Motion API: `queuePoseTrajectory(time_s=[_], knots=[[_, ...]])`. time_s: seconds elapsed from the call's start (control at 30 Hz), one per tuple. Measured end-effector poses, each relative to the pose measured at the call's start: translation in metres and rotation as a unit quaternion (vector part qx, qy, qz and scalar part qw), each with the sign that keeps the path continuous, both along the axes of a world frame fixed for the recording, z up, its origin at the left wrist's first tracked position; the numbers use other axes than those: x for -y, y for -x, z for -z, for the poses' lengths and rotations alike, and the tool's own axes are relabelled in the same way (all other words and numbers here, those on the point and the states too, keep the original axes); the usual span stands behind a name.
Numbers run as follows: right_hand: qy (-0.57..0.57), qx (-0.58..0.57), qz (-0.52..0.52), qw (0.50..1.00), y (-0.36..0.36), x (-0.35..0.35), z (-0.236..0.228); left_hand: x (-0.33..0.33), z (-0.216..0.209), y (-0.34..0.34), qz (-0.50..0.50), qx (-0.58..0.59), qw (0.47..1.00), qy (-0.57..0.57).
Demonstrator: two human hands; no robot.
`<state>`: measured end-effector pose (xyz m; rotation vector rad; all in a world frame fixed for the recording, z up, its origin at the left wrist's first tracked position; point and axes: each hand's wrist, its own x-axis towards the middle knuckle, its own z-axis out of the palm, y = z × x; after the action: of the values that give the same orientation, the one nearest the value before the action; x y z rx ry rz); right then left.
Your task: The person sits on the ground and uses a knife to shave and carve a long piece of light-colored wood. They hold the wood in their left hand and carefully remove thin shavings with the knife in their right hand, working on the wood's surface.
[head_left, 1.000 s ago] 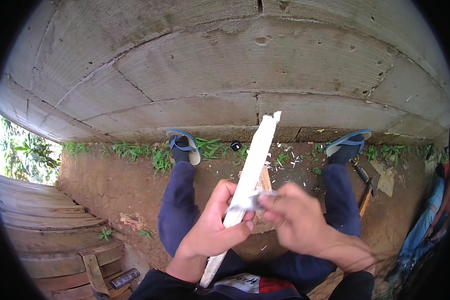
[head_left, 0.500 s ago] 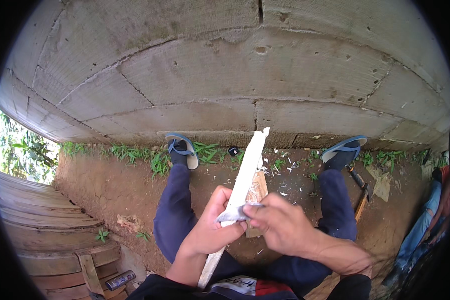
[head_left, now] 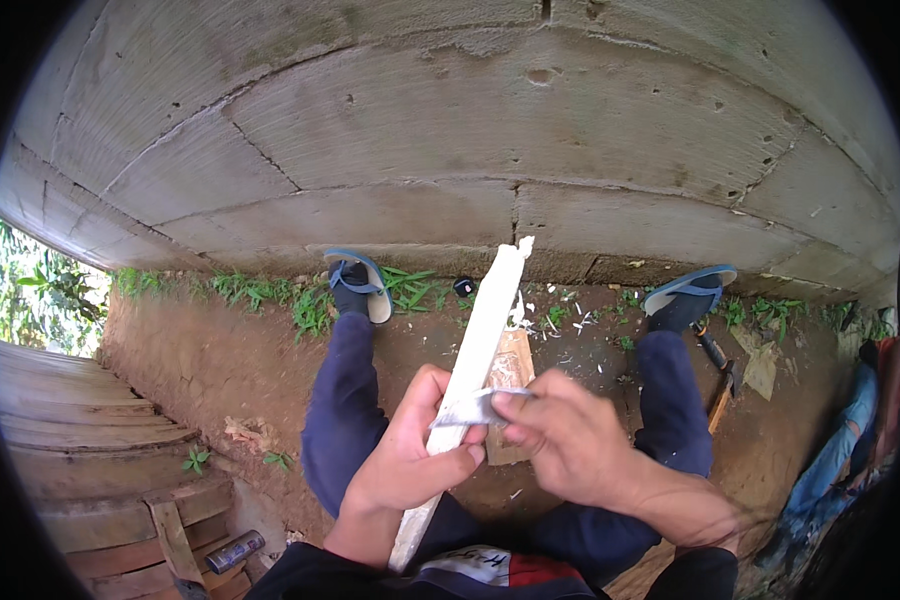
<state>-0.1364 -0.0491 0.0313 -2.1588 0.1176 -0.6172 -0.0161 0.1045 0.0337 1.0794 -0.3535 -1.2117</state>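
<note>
Head view, looking down at a person sitting with both legs stretched out toward a concrete block wall [head_left: 450, 120]. The left hand [head_left: 410, 455] is wrapped tight around a long pale wooden stick [head_left: 475, 345], which tilts up and away from the lap, its top end pointing at the wall base. The right hand [head_left: 560, 445] is clenched on a small grey blade [head_left: 470, 408] laid flat across the stick, just above the left thumb, touching the wood.

Past the hands, on the dirt between the legs, there's a flat wood block [head_left: 510, 370] with pale shavings [head_left: 560, 320] scattered round it. Blue flip-flops [head_left: 360, 280] on both feet, up against the strip of grass by the wall. Right of the right hand, beyond the leg, a hammer [head_left: 720, 370] lies on the ground. Down left of the left hand, near some wooden planks [head_left: 80, 450], there's a small dark cylinder-shaped can [head_left: 235, 550] lying on its side; can't make out its label.
</note>
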Motion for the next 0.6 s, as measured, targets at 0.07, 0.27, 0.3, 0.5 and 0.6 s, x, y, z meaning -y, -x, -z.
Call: queuePoseTrajectory(time_s=[0.07,0.27,0.3,0.5,0.6], knots=[[-0.010,0.048,0.050,0.998,-0.009,0.012,0.007,-0.003,0.005,-0.003,0.011,0.028,1.000,0.006],[0.003,0.007,-0.013,1.000,-0.003,0.003,-0.002,-0.005,-0.004,-0.002,0.005,0.012,1.000,0.007],[0.016,0.019,0.013,1.000,-0.007,0.016,0.003,-0.004,-0.002,-0.001,0.005,0.024,1.000,0.008],[0.015,-0.008,-0.027,0.999,0.000,-0.005,-0.002,0.000,-0.006,-0.001,-0.001,0.030,0.999,-0.019],[-0.013,0.043,0.106,0.993,-0.012,0.013,0.003,-0.004,-0.002,-0.001,0.020,0.009,1.000,0.007]])
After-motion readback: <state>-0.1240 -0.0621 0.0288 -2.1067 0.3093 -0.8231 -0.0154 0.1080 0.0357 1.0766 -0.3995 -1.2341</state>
